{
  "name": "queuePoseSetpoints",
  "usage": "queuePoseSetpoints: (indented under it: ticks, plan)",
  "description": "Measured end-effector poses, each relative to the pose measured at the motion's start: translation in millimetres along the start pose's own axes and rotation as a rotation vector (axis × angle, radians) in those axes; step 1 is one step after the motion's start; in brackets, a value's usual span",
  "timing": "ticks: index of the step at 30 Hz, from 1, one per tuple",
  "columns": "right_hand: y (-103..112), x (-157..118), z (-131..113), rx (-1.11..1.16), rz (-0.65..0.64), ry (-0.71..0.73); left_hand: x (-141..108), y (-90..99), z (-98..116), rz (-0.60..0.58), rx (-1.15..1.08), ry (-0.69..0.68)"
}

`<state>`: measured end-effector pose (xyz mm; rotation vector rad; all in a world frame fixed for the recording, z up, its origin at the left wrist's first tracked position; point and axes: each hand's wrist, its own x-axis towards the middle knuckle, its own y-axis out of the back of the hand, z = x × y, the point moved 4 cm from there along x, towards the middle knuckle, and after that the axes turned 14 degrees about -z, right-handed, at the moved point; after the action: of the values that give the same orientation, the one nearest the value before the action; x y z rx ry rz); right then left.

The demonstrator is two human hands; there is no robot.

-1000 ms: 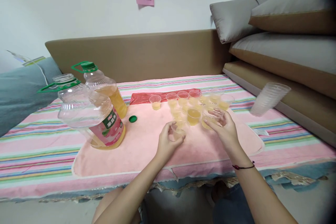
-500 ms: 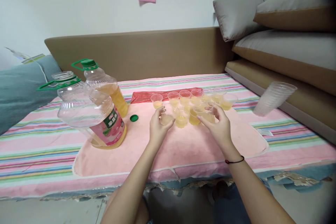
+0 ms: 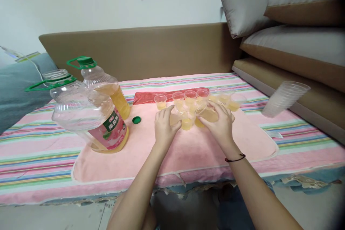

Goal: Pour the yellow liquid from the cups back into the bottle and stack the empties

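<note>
My left hand (image 3: 165,125) is closed around a clear plastic cup (image 3: 176,118) at the left front of a cluster of cups. Its fingers partly cover the cup. My right hand (image 3: 221,123) grips another clear cup (image 3: 208,114) with pale yellow drink in it, thumb in front and fingers behind. Between the hands a small cup of yellow juice (image 3: 186,124) stands on the pink mat (image 3: 185,151). Behind them several more cups hold a little juice, among them a cup (image 3: 161,102) apart at the left.
A large open juice bottle (image 3: 107,129) stands left, with a capped bottle (image 3: 121,102) behind it. A green cap (image 3: 136,119) lies on the mat. At the right leans a stack of clear cups (image 3: 285,99) near piled cushions (image 3: 293,46). A red plastic sheet (image 3: 148,98) lies behind the cups.
My right hand has moved slightly left with its cup, closer to my left hand. The left hand's cup has shifted a little right. The view has moved slightly.
</note>
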<state>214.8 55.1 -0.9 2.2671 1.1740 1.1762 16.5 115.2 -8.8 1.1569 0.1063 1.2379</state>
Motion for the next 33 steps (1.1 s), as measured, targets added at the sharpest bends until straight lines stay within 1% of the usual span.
queuePoseSetpoints:
  ticks: [12,18,33]
  plan:
    - [-7.8,-3.9,-4.7,-0.135,-0.045,0.032,-0.2,6.0,5.3,-0.052,0.130,0.060]
    - [-9.8,-4.9,-7.9,-0.195,-0.071,0.035,-0.5,6.0,5.8,-0.068,0.172,0.050]
    - [-9.3,-4.7,-12.0,-0.240,-0.073,0.070,1.9,4.1,11.1,-0.093,0.273,0.020]
